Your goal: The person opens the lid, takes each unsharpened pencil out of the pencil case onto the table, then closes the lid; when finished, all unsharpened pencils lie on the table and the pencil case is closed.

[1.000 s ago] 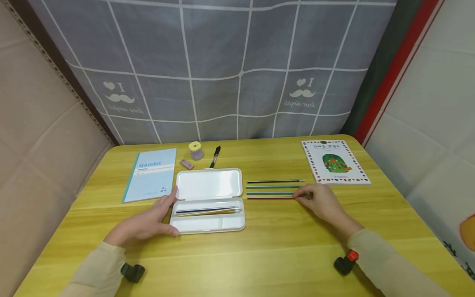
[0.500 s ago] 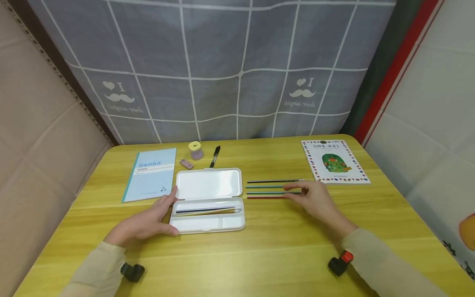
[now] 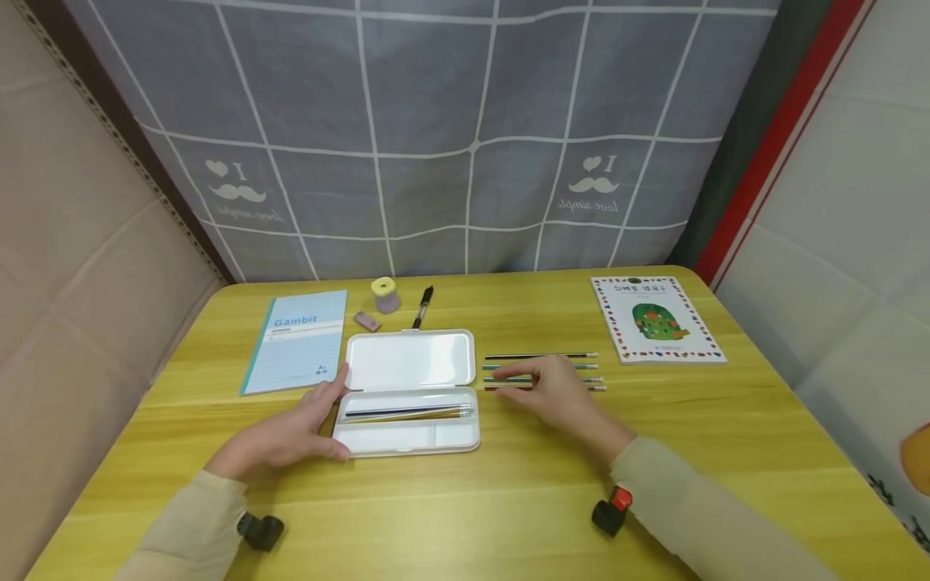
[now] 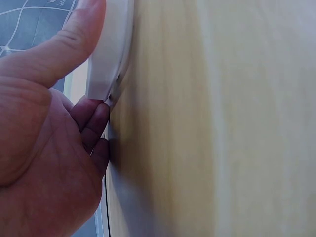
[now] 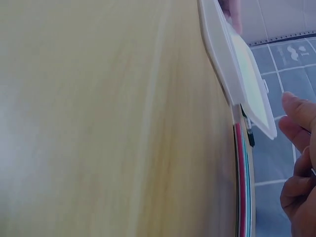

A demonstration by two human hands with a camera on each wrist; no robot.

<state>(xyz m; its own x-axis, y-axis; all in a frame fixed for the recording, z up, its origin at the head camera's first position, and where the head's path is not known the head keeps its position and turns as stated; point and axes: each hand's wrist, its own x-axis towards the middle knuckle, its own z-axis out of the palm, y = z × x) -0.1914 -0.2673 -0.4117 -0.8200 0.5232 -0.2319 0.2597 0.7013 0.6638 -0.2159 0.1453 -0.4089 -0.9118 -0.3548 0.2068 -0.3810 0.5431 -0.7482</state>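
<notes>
A study desk: notebook point(image 3: 296, 342), pencil case point(image 3: 408, 391), pencils point(image 3: 541, 369) on yellow table point(image 3: 508, 500)

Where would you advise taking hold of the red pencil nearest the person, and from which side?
Probably at the red pencil's bare right end, pinched from above. It lies flat on the table, closely beside the other pencils, and the right hand covers its middle. Its near side is free, so a thumb fits there.

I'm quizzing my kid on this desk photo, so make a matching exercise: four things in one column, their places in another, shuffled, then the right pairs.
1. blue notebook
2. picture booklet
3. black pen
4. left hand

A. far right of the table
B. against the white case's left end
C. left of the case
D. behind the case lid

Pairs: 1-C, 2-A, 3-D, 4-B
</notes>
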